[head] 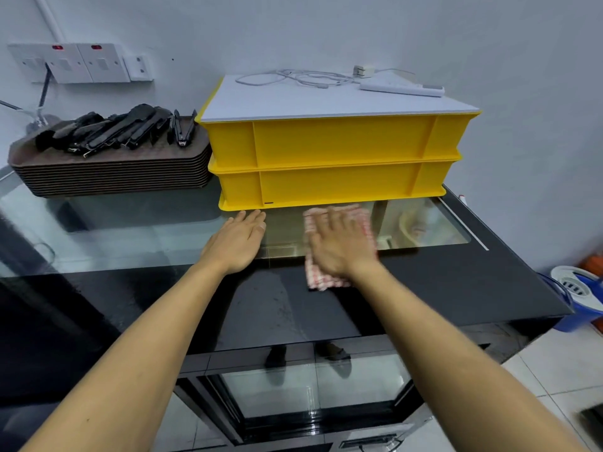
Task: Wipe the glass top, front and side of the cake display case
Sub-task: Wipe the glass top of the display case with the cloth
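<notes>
The cake display case has a glass top (130, 236) with a black border, and its glass front (313, 389) slopes down below me. A red-and-white checked cloth (329, 282) lies flat on the top near the front of the yellow crates. My right hand (339, 246) presses on the cloth with straight fingers and is blurred. My left hand (238, 243) rests flat on the glass just left of the cloth, fingers straight, fingertips close to the lower crate.
Two stacked yellow crates (336, 158) with a white lid stand at the back, a power strip (401, 86) and cable on top. A stack of brown trays (111, 177) with black tongs (114, 128) sits back left. A blue mop bucket (580, 298) stands on the floor, right.
</notes>
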`<state>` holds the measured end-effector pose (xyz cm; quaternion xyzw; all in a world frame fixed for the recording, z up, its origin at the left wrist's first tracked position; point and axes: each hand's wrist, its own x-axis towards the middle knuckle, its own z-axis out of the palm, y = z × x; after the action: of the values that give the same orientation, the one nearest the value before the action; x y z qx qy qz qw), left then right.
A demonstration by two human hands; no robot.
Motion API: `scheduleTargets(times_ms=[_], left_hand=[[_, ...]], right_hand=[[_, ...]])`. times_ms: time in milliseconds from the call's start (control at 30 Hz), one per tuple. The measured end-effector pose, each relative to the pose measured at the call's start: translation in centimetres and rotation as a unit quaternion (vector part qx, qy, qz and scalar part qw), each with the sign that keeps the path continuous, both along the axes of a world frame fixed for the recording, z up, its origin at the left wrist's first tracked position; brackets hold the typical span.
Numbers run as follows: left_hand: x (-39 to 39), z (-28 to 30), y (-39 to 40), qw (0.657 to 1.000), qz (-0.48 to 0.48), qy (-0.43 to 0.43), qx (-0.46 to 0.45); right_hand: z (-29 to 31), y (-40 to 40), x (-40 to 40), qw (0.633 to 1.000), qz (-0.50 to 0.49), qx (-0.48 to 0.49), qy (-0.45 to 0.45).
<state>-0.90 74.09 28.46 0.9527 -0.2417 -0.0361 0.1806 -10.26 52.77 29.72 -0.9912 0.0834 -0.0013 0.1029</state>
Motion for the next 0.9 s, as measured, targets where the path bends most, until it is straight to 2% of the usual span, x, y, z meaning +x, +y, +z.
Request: scheduleTargets(times_ms=[100,167,233,333,433,500,667,800,900], left_hand=[[0.2,0.1,0.1,1.0,-0.007,0.005,-0.003],[0.2,0.1,0.2,1.0,-0.005,0.007,-0.004],[0.1,0.1,0.3,1.0,-0.005,0.007,-0.007],[0.0,0.1,0.2,1.0,-0.006,0.001,-0.007],[0.0,-0.1,-0.1,1.0,-0.001,-0.002,0.004],[0.0,0.0,-0.2,1.0,0.002,-0.002,0.008],[0.5,0.5,0.7,0.999,-0.039,0.016,0.017],[0.5,0.5,3.0,0.997,-0.064,0.008,0.038],[0.0,0.2,3.5,0.998,-0.048,-0.002,0.049]], right_hand=[[0.0,5.7,-2.9,0.99,0.138,0.01,0.006],[-0.1,4.3,-4.8,0.984,0.18,0.005,0.005],[-0.2,-0.3,-5.1,0.989,0.146,-0.006,-0.003],[0.3,-8.3,-3.7,1.0,-0.021,0.005,0.009],[0.1,-8.9,-1.4,0.991,-0.136,0.004,0.012],[0.0,-4.9,0.2,0.993,-0.119,0.007,0.016],[0.1,5.0,-1.0,0.996,0.082,0.019,0.013],[-0.2,1.5,-6.2,0.99,0.138,0.007,-0.014],[-0.3,-5.8,-5.7,0.998,0.055,-0.025,-0.006]])
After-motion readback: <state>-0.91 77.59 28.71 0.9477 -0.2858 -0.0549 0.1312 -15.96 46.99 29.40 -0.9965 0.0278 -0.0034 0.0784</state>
